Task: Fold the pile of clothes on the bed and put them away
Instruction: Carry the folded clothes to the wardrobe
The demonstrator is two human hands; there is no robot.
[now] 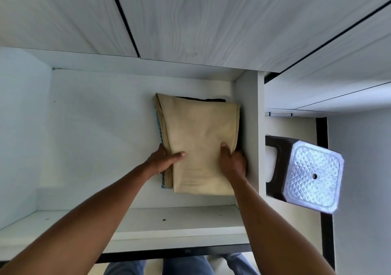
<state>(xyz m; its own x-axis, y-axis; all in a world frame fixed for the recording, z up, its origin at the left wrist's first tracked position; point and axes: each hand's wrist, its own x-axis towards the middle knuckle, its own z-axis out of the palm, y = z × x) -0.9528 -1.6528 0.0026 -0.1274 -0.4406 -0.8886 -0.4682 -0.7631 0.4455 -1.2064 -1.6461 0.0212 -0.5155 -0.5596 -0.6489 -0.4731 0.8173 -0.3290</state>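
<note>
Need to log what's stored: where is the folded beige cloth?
In the head view, the folded beige cloth lies in the white compartment, by its right wall, atop a striped cloth, left of the stool.

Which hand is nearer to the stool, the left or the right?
Right. The right hand holds the folded beige cloth at the edge toward the stool; the left hand holds the opposite edge.

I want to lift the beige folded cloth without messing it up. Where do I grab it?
Probably take the beige folded cloth by its two long side edges near the front, reaching in from the open front, as the left hand and right hand do. It lies flat, and the side wall crowds its right edge.
</note>
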